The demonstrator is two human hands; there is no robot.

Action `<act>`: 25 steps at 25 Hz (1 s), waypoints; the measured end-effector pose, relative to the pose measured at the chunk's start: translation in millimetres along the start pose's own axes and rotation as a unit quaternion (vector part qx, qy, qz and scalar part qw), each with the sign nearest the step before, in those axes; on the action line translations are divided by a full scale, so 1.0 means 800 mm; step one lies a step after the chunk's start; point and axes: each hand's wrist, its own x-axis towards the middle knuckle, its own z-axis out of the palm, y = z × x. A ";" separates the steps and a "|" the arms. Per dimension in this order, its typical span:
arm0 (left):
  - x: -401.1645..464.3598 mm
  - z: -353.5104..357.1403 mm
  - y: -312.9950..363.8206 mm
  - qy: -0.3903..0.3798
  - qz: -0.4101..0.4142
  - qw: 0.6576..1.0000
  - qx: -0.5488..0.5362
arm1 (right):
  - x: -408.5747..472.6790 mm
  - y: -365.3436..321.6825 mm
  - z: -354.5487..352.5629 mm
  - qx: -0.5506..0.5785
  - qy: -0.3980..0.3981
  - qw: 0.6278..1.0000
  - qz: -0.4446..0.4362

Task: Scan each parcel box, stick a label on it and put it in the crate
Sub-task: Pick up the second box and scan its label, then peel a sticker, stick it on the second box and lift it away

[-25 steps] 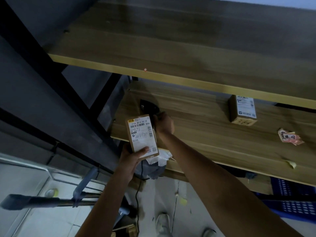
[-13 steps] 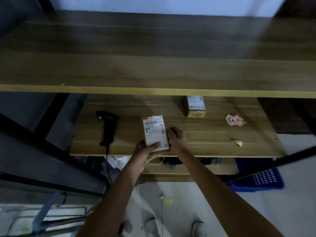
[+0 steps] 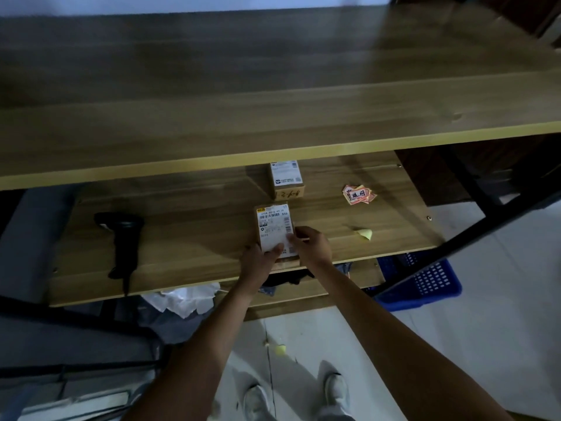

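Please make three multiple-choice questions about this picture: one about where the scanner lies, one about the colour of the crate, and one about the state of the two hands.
1. Where is the scanner?
A. in the right hand
B. lying on the shelf, left of the held box
C. on the floor

2. What colour is the crate?
A. blue
B. red
C. grey

3. What are the hands doing?
A. both idle
B. only the left holds the box
C. both have a grip on the box

Key: 1 B, it lies untouched on the shelf; 2 A, its lattice wall is blue; 3 C, left hand and right hand hold its near end.
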 end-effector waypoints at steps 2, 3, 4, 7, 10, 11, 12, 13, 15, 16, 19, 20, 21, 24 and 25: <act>0.007 0.006 0.002 -0.012 0.000 1.000 0.003 | 0.009 0.005 -0.002 -0.009 -0.014 1.000 0.005; 0.012 0.008 0.001 -0.010 -0.004 1.000 0.003 | 0.013 0.006 -0.003 -0.012 -0.021 1.000 0.007; 0.015 0.009 0.000 -0.011 -0.010 1.000 0.004 | 0.016 0.006 -0.003 -0.014 -0.025 1.000 0.010; 0.026 0.015 -0.002 -0.007 -0.030 0.999 0.016 | 0.026 0.012 -0.003 -0.004 -0.040 0.999 0.020; 0.038 0.018 -0.017 0.023 -0.067 0.996 0.053 | 0.033 0.018 -0.007 0.007 -0.072 0.997 0.017; 0.048 0.018 -0.030 0.043 -0.063 0.994 0.073 | 0.036 0.019 -0.012 0.002 -0.072 0.997 0.012; 0.047 0.017 -0.025 0.074 -0.064 0.990 0.100 | 0.041 0.019 -0.019 -0.012 -0.062 0.998 0.005; 0.045 0.018 -0.015 0.099 -0.059 0.986 0.118 | 0.048 0.020 -0.031 -0.028 -0.045 0.999 -0.006; 0.036 0.028 0.016 0.139 -0.003 0.974 0.176 | 0.067 0.029 -0.061 -0.053 -0.006 0.998 -0.013; 0.033 0.035 0.030 0.155 0.026 0.963 0.218 | 0.079 0.035 -0.078 -0.062 0.015 0.998 -0.005; 0.035 0.058 0.051 0.163 0.112 0.931 0.306 | 0.123 0.061 -0.121 -0.106 0.059 0.992 0.045; 0.036 0.065 0.047 0.150 0.128 0.923 0.329 | 0.135 0.068 -0.131 -0.126 0.069 0.988 0.060; 0.036 0.072 0.044 0.142 0.140 0.911 0.361 | 0.147 0.075 -0.141 -0.143 0.080 0.984 0.071; 0.041 0.080 0.031 0.136 0.139 0.902 0.387 | 0.176 0.087 -0.167 -0.178 0.110 0.975 0.071; 0.043 0.081 0.030 0.130 0.134 0.909 0.372 | 0.185 0.088 -0.173 -0.192 0.115 0.972 0.063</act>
